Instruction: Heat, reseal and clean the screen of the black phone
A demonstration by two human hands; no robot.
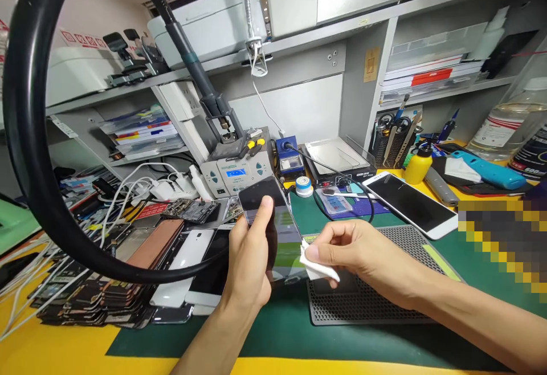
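My left hand (252, 255) is closed round a dark smartphone (284, 238), its thumb lying across the glossy, reflecting screen. The phone is held tilted above the bench. Between the thumb and fingers of my right hand (350, 249) is a folded white tissue (318, 269), touching or very close to the phone's right edge. Below both hands lies a grey perforated mat (376, 304) on the green work mat (273, 341). A white phone with a black screen (412, 204) rests to the right.
A black hose (29, 135) loops across the left, in front of stacked phone parts (119, 289). Behind stand a hot-air station (235, 175), a solder spool (303, 186) and a blue soldering station (289, 155). A yellow bottle (417, 164) and tool holder (393, 141) are right.
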